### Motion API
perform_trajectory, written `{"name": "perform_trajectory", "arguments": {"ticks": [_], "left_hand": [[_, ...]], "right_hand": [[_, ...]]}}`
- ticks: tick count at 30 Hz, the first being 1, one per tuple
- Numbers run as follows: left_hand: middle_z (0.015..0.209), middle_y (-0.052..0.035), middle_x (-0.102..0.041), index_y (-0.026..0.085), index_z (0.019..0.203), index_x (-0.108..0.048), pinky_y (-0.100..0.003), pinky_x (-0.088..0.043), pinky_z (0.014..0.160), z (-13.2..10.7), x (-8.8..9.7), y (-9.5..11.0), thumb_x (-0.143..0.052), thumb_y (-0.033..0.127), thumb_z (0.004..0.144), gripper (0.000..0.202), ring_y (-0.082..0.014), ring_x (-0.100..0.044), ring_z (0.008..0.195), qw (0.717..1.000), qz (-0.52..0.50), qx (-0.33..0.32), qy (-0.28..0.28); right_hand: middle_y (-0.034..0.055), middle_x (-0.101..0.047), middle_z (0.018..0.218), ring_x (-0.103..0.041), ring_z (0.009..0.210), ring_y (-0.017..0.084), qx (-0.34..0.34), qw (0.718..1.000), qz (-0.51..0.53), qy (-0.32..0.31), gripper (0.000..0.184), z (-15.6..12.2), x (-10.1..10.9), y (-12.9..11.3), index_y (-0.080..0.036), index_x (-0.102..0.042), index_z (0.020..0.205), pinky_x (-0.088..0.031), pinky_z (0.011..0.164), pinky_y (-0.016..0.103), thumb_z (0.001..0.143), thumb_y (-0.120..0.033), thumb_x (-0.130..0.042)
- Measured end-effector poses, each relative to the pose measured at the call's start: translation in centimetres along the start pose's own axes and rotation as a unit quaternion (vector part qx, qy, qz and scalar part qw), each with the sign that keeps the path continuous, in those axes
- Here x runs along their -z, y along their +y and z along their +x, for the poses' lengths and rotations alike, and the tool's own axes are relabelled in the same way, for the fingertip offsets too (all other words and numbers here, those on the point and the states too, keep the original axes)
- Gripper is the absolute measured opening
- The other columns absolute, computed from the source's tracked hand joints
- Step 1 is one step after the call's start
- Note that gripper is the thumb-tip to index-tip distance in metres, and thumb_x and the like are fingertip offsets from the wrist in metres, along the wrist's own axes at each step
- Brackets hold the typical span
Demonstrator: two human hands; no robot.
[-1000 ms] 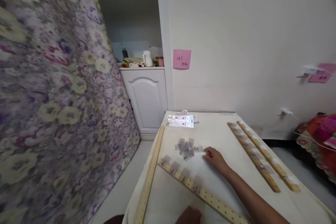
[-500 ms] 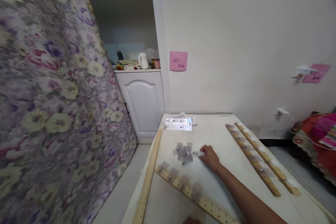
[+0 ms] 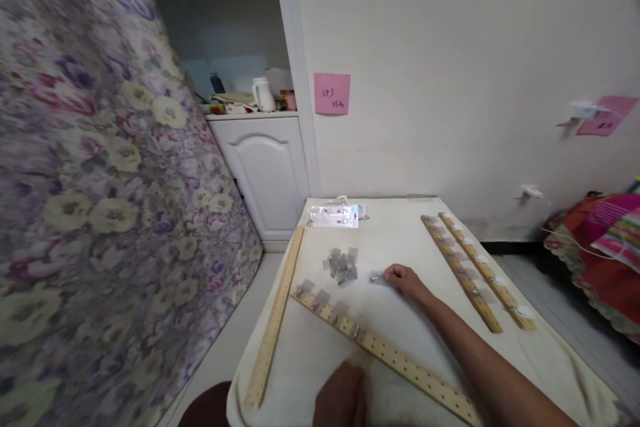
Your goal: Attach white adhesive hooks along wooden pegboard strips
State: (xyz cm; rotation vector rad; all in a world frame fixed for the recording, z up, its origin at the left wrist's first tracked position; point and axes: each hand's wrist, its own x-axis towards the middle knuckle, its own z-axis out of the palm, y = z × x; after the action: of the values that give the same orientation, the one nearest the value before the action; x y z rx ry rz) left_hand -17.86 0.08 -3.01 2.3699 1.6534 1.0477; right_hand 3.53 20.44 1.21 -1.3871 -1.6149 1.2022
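My right hand (image 3: 401,276) is closed in a pinch on a small clear plastic hook (image 3: 377,277), a see-through square with a metal part. It is over the table, right of a heap of similar clear hooks (image 3: 342,265). My left hand (image 3: 341,395) is at the bottom edge, blurred, its fingers partly hidden; it is near a slanting wooden strip (image 3: 400,361) with rows of holes. Several clear hooks sit along that strip's far left part.
Another perforated wooden strip (image 3: 274,333) lies along the table's left edge. Two wooden strips (image 3: 463,273) (image 3: 487,273) bearing clear pieces lie at the right. A clear package (image 3: 330,216) is at the back. A floral curtain (image 3: 100,213) hangs left; a wall (image 3: 400,80) stands behind.
My right hand has drawn away from the heap with the clear hook. My left hand has come further into view at the bottom. The camera view has tilted slightly downward.
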Motion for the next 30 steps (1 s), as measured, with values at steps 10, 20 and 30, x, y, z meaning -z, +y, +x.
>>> {"name": "perform_trajectory", "arguments": {"ticks": [10,20,30], "left_hand": [[0.078,-0.0016,-0.061,0.022,0.092,-0.058,-0.023,-0.048,0.065,0.9,1.2,1.7,-0.039,0.019,0.09,0.019,-0.0143,-0.06,0.074,0.998,-0.009,0.048,-0.05],[0.098,-0.0043,-0.06,0.023,0.125,-0.046,-0.027,-0.05,0.077,1.0,-0.1,3.1,-0.038,0.008,0.084,0.044,-0.0162,-0.059,0.089,0.992,-0.074,0.075,-0.072],[0.099,-0.0042,-0.056,0.026,0.136,-0.038,-0.028,-0.048,0.078,1.3,0.3,3.8,-0.037,0.004,0.077,0.063,-0.0175,-0.055,0.089,0.983,-0.002,0.089,-0.16]], "right_hand": [[-0.006,-0.054,0.053,-0.041,0.04,0.006,-0.045,0.97,0.121,-0.204,0.035,-7.7,-0.8,0.9,-0.017,-0.062,0.083,-0.032,0.041,0.02,0.072,-0.05,-0.062],[-0.0052,-0.052,0.051,-0.037,0.041,0.007,-0.023,0.978,0.07,-0.193,0.02,-8.0,-2.6,0.7,-0.017,-0.07,0.083,-0.027,0.043,0.021,0.074,-0.031,-0.058],[0.0038,-0.072,0.08,-0.062,0.075,0.019,0.032,0.991,0.017,-0.13,0.021,-9.2,-3.0,0.7,-0.017,-0.071,0.086,-0.046,0.068,0.028,0.076,-0.029,-0.056]]}}
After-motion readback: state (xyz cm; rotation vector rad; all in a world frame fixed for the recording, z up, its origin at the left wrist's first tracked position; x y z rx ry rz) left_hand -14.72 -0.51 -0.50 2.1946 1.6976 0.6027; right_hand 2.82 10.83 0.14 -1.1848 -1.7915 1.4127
